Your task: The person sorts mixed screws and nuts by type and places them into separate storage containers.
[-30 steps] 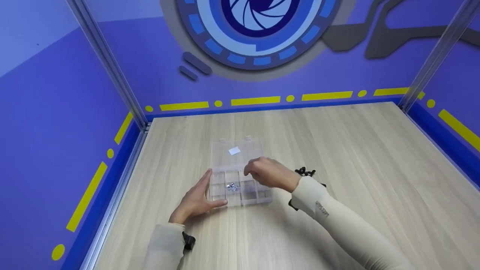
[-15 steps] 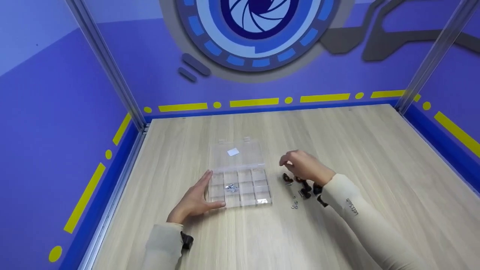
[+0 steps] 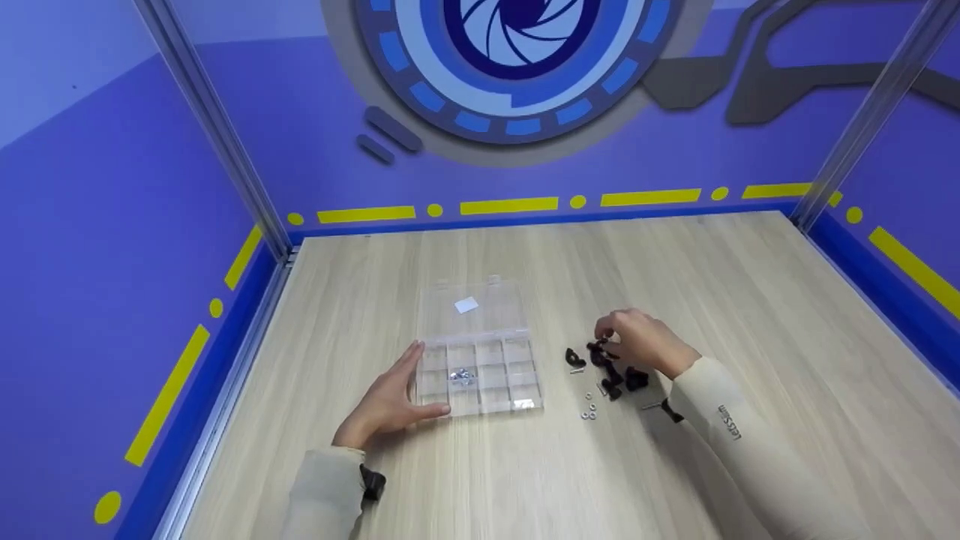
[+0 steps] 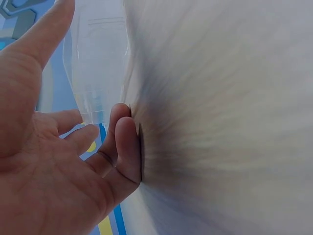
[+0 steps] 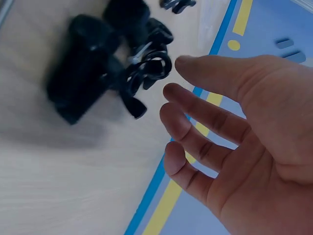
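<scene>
A clear plastic compartment box (image 3: pixel 493 375) lies on the table with its lid (image 3: pixel 480 309) folded back, a white label on the lid. Small shiny metal pieces (image 3: pixel 462 376) sit in one middle compartment. My left hand (image 3: pixel 386 401) rests against the box's front left corner, thumb along the front and fingers along the left side. My right hand (image 3: pixel 643 339) hovers at the pile of black plastic parts (image 3: pixel 611 375); in the right wrist view its thumb and fingers (image 5: pixel 178 122) are apart with nothing between them. The exact kind of the black parts is blurred.
Several small metal nuts (image 3: pixel 589 409) lie between the box and the black pile. A screw (image 3: pixel 577 370) lies next to a separate black part (image 3: pixel 574 357). Blue printed panels (image 3: pixel 510 172) and metal posts (image 3: pixel 217 127) border the wooden table (image 3: pixel 480 472).
My right hand has moved from over the box's compartments rightward to the black parts, then slightly farther right and down. The left hand stays at the box.
</scene>
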### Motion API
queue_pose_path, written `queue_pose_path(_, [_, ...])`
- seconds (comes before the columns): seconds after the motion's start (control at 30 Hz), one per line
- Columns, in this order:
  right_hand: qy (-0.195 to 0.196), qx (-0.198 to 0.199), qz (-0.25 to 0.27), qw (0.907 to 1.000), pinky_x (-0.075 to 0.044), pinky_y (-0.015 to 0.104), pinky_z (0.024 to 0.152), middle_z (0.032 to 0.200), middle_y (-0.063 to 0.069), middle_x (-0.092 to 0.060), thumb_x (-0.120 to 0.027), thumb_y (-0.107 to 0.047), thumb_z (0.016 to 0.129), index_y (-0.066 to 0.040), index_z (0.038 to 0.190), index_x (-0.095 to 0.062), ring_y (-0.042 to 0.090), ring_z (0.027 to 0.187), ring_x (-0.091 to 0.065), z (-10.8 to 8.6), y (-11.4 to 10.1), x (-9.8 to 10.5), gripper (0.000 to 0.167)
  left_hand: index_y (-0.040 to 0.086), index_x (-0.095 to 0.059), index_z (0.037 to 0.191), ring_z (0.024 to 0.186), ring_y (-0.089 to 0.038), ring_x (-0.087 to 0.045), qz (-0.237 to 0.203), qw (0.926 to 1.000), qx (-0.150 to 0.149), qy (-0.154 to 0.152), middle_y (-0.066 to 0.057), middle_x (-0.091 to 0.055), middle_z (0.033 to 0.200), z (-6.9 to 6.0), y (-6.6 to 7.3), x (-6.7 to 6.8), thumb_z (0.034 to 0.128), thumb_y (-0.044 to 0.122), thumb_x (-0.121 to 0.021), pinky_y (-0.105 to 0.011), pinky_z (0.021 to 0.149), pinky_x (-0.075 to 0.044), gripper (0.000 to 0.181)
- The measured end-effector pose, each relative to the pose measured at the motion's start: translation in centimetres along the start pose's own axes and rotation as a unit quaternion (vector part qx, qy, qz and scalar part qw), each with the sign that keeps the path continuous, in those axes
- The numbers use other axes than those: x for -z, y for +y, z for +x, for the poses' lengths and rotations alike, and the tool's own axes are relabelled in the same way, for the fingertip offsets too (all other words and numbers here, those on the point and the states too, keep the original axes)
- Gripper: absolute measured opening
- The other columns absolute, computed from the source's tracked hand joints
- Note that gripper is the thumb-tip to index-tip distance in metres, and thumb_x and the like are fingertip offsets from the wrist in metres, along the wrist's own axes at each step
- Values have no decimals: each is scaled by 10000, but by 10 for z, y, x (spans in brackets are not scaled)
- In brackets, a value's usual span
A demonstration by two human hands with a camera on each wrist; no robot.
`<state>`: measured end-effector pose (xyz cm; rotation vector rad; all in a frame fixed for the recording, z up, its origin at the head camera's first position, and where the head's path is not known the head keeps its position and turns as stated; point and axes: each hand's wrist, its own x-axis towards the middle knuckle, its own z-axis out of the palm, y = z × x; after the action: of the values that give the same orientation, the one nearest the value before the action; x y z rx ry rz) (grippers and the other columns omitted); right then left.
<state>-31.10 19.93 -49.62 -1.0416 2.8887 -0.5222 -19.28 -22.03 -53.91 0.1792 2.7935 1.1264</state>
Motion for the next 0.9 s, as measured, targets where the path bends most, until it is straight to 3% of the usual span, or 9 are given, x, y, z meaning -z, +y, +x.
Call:
queue_pose_path(0.17, [-134,-235,73,9996,-590,494,729,1017,152,-705,-762,-18,884,-16,1171,-702,329,918,-675,-5,5,-3,293,70,-212,1642,1551,-351,-197,4,10000,1,10,-136,-180,1703,0,0,0,767,472,-897,-516,1254,-205,1181])
queue_pose_path(0.33, [-225,-452,170,9986,-597,494,737,1009,146,-705,-756,-4,875,-34,1210,-689,304,907,-680,-9,12,-6,344,78,-210,1644,1551,-352,-197,-3,10000,27,16,-137,-181,1703,-1,0,0,770,463,-898,-519,1254,-202,1177])
queue_pose_path(0.9, [172,-328,18,9993,-585,456,666,920,81,-695,-772,25,828,-59,956,-752,241,815,-662,-23,23,-12,154,103,-218,1648,1549,-335,-216,86,9999,116,21,-103,-187,1708,0,1,-2,772,468,-894,-513,1248,-229,1166])
